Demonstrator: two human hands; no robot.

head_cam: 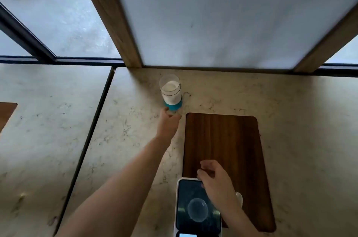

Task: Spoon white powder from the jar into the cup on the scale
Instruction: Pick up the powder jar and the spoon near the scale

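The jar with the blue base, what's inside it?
The jar holds white powder, filling most of it, with no lid on. Anything buried in the powder cannot be seen; no spoon shows.

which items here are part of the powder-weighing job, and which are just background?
In play:
- jar of white powder, blue base
- scale, dark top
- clear cup on it, faint
- left hand just short of the jar's base
- right hand at the scale's far edge

Background:
- wooden board
- marble counter
- frosted panel
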